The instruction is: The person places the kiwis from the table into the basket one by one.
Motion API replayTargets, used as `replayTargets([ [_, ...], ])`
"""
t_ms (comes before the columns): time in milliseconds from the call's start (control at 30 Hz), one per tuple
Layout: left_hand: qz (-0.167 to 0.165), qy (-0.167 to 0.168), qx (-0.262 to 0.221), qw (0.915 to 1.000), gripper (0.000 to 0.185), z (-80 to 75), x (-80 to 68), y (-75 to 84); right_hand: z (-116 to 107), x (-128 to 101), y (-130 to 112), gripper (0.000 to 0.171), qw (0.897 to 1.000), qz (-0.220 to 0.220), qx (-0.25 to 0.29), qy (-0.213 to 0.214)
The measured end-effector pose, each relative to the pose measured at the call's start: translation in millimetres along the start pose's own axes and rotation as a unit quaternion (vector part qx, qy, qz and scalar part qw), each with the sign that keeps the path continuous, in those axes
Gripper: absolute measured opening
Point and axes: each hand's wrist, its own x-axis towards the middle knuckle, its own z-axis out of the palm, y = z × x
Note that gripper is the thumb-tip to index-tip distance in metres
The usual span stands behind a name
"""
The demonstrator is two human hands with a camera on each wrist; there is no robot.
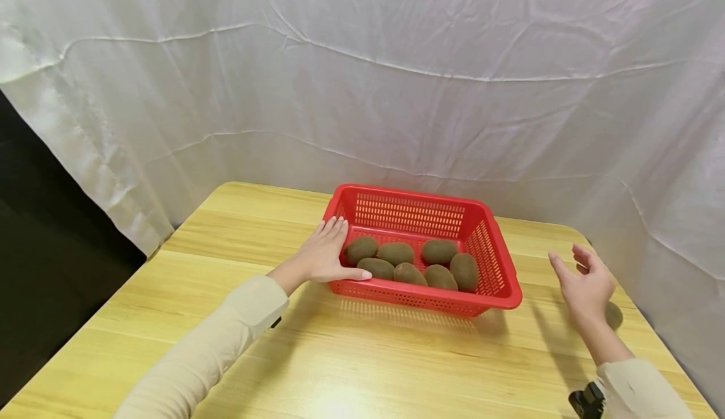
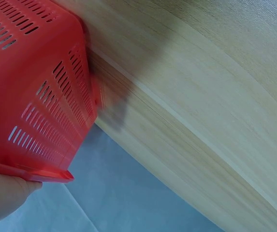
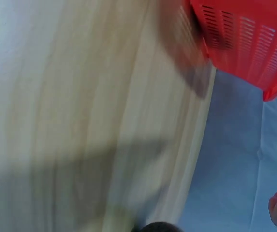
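A red plastic basket (image 1: 504, 262) with slotted walls stands on the table and holds several brown kiwis (image 1: 439, 251). My left hand (image 1: 324, 256) rests on the basket's near left corner, fingers straight over the left rim and thumb along the front rim. In the left wrist view, part of that hand (image 2: 3, 195) touches the rim. To the right of the basket, my right hand (image 1: 589, 287) is raised above the table, thumb and fingers apart with nothing between them. Another kiwi (image 1: 613, 315) lies beside and partly behind this hand.
The light wooden table (image 1: 226, 243) ends close behind the basket and just right of the lone kiwi. A white curtain (image 1: 368, 104) hangs along the back and right sides. Dark cloth (image 1: 51, 268) covers the area at far left.
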Motion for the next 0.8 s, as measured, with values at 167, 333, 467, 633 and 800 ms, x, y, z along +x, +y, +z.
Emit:
replayTargets([
  [167, -0.001, -0.002, -0.001, 1.0000, 0.117, 0.1, 0.6, -0.7, -7, 1, 7, 0.054, 0.999, 0.044, -0.014, 0.007],
  [333, 0.000, 0.000, 0.001, 1.0000, 0.117, 0.5, 0.7, -1.1, -14, 1, 14, 0.058, 0.995, 0.086, -0.040, 0.008],
  [467, 0.001, 0.001, 0.000, 1.0000, 0.117, 0.2, 0.9, -0.9, -17, 1, 20, 0.059, 0.996, 0.084, -0.037, 0.015],
  [633, 0.000, -0.001, 0.000, 1.0000, 0.117, -0.1, 1.0, -0.3, -21, 0, 27, 0.059, 0.994, 0.087, -0.047, 0.037],
  [800, 0.001, 0.002, 0.005, 1.0000, 0.117, 0.4, 0.6, 0.1, -25, -1, 34, 0.061, 0.991, 0.111, -0.053, 0.051],
])
